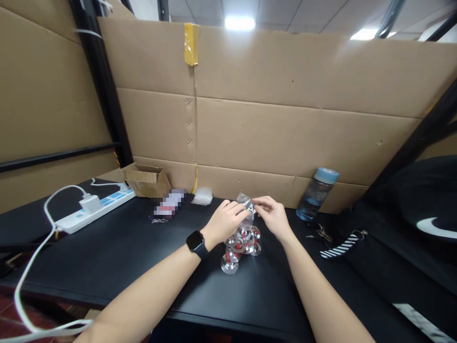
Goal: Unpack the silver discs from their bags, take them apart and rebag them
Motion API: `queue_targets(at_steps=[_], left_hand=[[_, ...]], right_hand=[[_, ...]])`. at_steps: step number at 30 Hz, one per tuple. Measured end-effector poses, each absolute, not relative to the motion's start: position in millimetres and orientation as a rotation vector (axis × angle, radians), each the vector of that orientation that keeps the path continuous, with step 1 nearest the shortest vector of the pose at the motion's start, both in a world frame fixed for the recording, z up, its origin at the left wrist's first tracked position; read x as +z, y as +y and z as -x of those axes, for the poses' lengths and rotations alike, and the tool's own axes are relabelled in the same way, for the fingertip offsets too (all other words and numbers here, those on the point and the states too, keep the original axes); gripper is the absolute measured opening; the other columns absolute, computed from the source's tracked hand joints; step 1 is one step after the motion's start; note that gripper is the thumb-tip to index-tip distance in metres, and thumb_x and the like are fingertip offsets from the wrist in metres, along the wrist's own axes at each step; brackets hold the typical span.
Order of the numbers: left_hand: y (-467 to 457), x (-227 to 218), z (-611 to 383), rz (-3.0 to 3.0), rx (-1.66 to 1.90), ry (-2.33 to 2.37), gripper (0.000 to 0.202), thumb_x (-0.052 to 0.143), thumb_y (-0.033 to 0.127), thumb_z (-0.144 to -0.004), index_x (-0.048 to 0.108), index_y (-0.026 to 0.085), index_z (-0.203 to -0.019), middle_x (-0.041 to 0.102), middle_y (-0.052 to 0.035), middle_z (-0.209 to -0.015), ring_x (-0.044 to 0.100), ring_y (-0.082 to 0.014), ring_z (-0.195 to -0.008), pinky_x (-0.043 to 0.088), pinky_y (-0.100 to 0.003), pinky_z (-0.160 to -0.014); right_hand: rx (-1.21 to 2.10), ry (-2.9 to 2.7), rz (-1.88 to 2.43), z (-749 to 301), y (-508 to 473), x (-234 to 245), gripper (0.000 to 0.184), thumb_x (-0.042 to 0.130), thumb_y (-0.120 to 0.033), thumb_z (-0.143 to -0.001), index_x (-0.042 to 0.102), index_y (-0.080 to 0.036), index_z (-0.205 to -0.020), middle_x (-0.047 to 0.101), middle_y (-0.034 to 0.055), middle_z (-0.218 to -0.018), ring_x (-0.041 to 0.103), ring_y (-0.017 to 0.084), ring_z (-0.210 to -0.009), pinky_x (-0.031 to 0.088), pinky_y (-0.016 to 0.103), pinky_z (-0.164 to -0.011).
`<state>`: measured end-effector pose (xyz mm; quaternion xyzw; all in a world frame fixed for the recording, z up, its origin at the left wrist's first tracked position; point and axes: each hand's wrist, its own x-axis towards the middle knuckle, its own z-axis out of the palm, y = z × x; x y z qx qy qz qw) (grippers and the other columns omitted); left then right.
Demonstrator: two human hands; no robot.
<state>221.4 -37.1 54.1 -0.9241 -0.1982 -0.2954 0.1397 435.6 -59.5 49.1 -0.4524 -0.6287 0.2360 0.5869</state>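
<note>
A small clear plastic bag (246, 218) with shiny bits inside is held up between my two hands over the black table. My left hand (225, 219), a dark smartwatch on its wrist, has its fingers closed on the bag's left side. At the upper right side of the bag, my right hand (271, 214) pinches the plastic between thumb and fingers. Just below lies a loose heap of round, shiny silver discs (230, 263) with red marks at their centres. The bag and my left hand cover part of the heap's far side.
Along the left runs a white power strip (96, 209) with a plug and cables. Near the cardboard wall stand an open cardboard box (146, 181), a pack of clear bags (202, 196) and a leaning water bottle (316, 195). Keys (324, 234) and a black bag (403, 238) lie right.
</note>
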Motion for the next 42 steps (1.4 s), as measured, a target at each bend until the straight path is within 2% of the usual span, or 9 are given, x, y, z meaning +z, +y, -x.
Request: queue_targets(at_steps=[3, 6, 11, 17, 23, 27, 34, 39, 42], left_hand=[[-28.9, 51.0, -218.7, 2.659, -0.787, -0.635, 0.016, 0.056, 0.016, -0.092, 0.064, 0.021, -0.104, 0.066, -0.0058, -0.101, 0.056, -0.0215, -0.093, 0.04, -0.036, -0.081], [-17.9, 47.2, -212.6, 2.634, -0.742, -0.81, 0.017, 0.057, 0.013, -0.089, 0.067, 0.021, -0.1, 0.066, -0.0066, -0.099, 0.057, -0.0227, -0.094, 0.042, -0.036, -0.08], [4.3, 42.5, -193.3, 2.424, -0.701, -1.328, 0.026, 0.049, 0.007, -0.087, 0.07, 0.019, -0.095, 0.067, -0.0105, -0.097, 0.062, -0.0256, -0.094, 0.043, -0.037, -0.079], [27.0, 41.8, -165.3, 2.255, -0.642, -1.714, 0.025, 0.047, 0.014, -0.089, 0.072, 0.016, -0.092, 0.07, -0.0144, -0.095, 0.065, -0.0289, -0.095, 0.043, -0.038, -0.082], [46.8, 30.8, -153.7, 2.351, -0.646, -1.707, 0.036, 0.04, 0.013, -0.091, 0.073, 0.017, -0.104, 0.071, -0.0163, -0.106, 0.063, -0.0308, -0.105, 0.039, -0.043, -0.091], [56.1, 21.1, -152.8, 2.42, -0.601, -1.689, 0.04, 0.042, 0.011, -0.087, 0.071, 0.018, -0.115, 0.069, -0.0151, -0.116, 0.06, -0.0282, -0.112, 0.039, -0.041, -0.095], [66.3, 7.7, -152.4, 2.534, -0.496, -1.683, 0.038, 0.047, 0.015, -0.084, 0.067, 0.02, -0.115, 0.066, -0.0123, -0.123, 0.059, -0.0263, -0.113, 0.039, -0.041, -0.096], [72.2, 1.4, -154.8, 2.545, -0.488, -1.697, 0.037, 0.047, 0.025, -0.086, 0.064, 0.02, -0.118, 0.044, -0.012, -0.151, 0.053, -0.0315, -0.122, 0.039, -0.048, -0.097], [74.1, -1.1, -155.3, 2.55, -0.486, -1.704, 0.037, 0.047, 0.029, -0.086, 0.063, 0.022, -0.119, 0.038, -0.0094, -0.156, 0.051, -0.033, -0.124, 0.038, -0.049, -0.097]], right_hand=[[0.607, -1.495, 1.025, -432.4, -62.5, 50.3, 0.027, 0.075, -0.035, -0.08, 0.073, -0.02, -0.103, 0.071, 0.0073, -0.097, 0.069, 0.019, -0.082, 0.057, 0.034, -0.078], [0.632, -1.566, 1.008, -427.6, -66.0, 51.8, 0.025, 0.074, -0.034, -0.081, 0.072, -0.02, -0.103, 0.074, 0.0072, -0.094, 0.07, 0.021, -0.09, 0.055, 0.035, -0.085], [0.57, -1.755, 1.055, -420.0, -69.4, 53.0, 0.014, 0.068, -0.032, -0.086, 0.075, -0.02, -0.09, 0.073, 0.0065, -0.092, 0.068, 0.021, -0.086, 0.054, 0.033, -0.077], [0.526, -1.789, 1.11, -420.6, -69.8, 53.7, 0.015, 0.066, -0.032, -0.086, 0.075, -0.02, -0.089, 0.074, 0.0064, -0.092, 0.068, 0.02, -0.083, 0.053, 0.032, -0.074], [0.506, -1.788, 1.13, -422.6, -68.4, 52.2, 0.017, 0.065, -0.032, -0.086, 0.076, -0.02, -0.09, 0.075, 0.0061, -0.092, 0.069, 0.021, -0.083, 0.054, 0.032, -0.074], [0.505, -1.801, 1.151, -422.7, -67.9, 52.0, 0.019, 0.064, -0.034, -0.086, 0.076, -0.02, -0.089, 0.075, 0.0063, -0.091, 0.068, 0.021, -0.081, 0.053, 0.032, -0.072], [0.538, -1.802, 1.224, -426.4, -64.3, 48.1, 0.019, 0.065, -0.033, -0.084, 0.076, -0.02, -0.092, 0.076, 0.0058, -0.091, 0.065, 0.017, -0.068, 0.051, 0.029, -0.064], [0.543, -1.824, 1.308, -426.5, -65.2, 47.3, 0.018, 0.062, -0.029, -0.084, 0.076, -0.02, -0.093, 0.075, 0.0044, -0.09, 0.058, 0.012, -0.057, 0.046, 0.026, -0.055], [0.539, -1.937, 1.297, -424.6, -69.9, 50.2, 0.023, 0.061, -0.016, -0.079, 0.076, -0.021, -0.096, 0.073, 0.0043, -0.094, 0.063, 0.015, -0.069, 0.047, 0.025, -0.059]])
